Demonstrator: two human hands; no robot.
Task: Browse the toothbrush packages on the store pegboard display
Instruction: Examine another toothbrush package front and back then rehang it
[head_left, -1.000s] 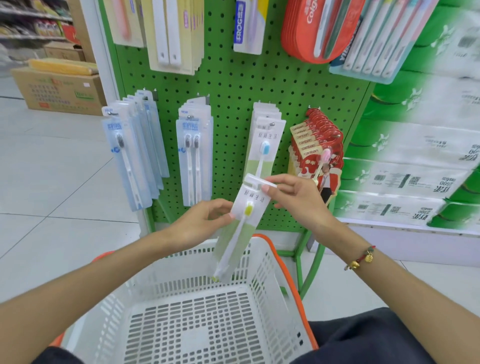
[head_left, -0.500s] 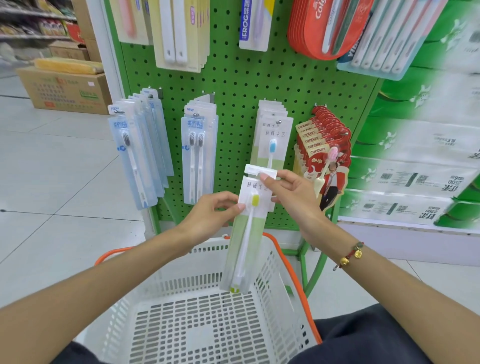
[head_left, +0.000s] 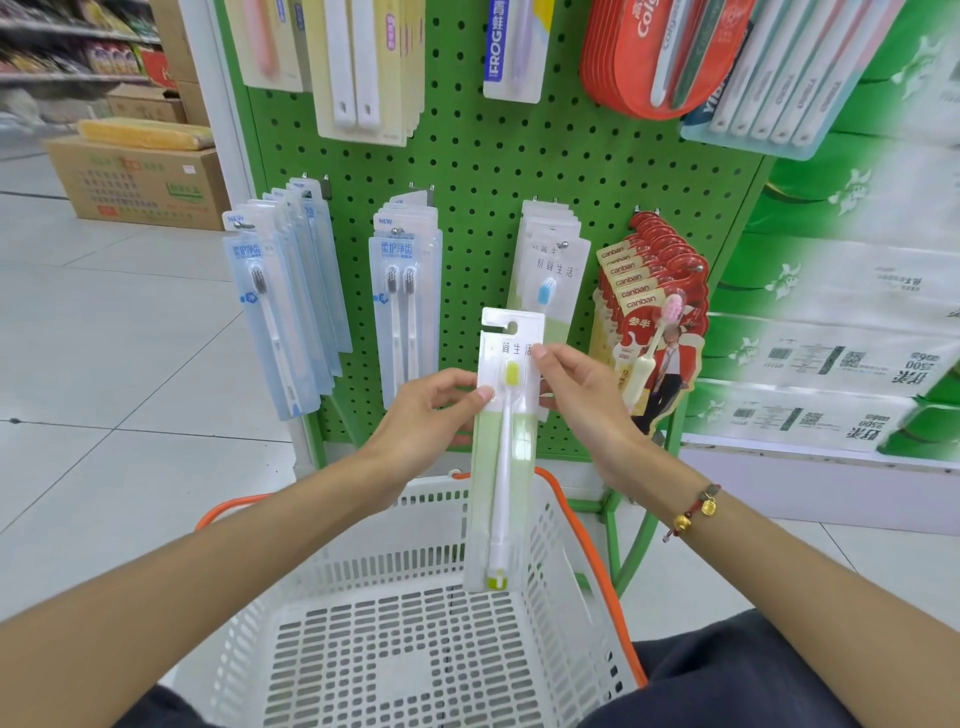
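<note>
1. i see the white-and-green carded toothbrush package (head_left: 506, 441) upright, long axis vertical, above the white slotted plastic basket (head_left: 566, 582).
2. left hand (head_left: 415, 421) pinches its left edge; right hand (head_left: 582, 400) pinches its right edge near the top.
3. its hang hole sits just below the matching packages (head_left: 550, 270) on the green perforated pegboard (head_left: 483, 171); the right hand is nearer that peg.

Both hands, left hand (head_left: 421, 415) & right hand (head_left: 582, 405), are pinching a toothbrush pkg (head_left: 506, 452) upright. It's hanging over a white basket (head_left: 415, 649), w/ pegboard (head_left: 493, 166) behind.

- Package (head_left: 506, 441) upright between left hand (head_left: 426, 415) and right hand (head_left: 582, 405), before pegboard (head_left: 478, 171)
- Basket (head_left: 415, 649) below package
- Boxes (head_left: 140, 176) left of pegboard
</note>
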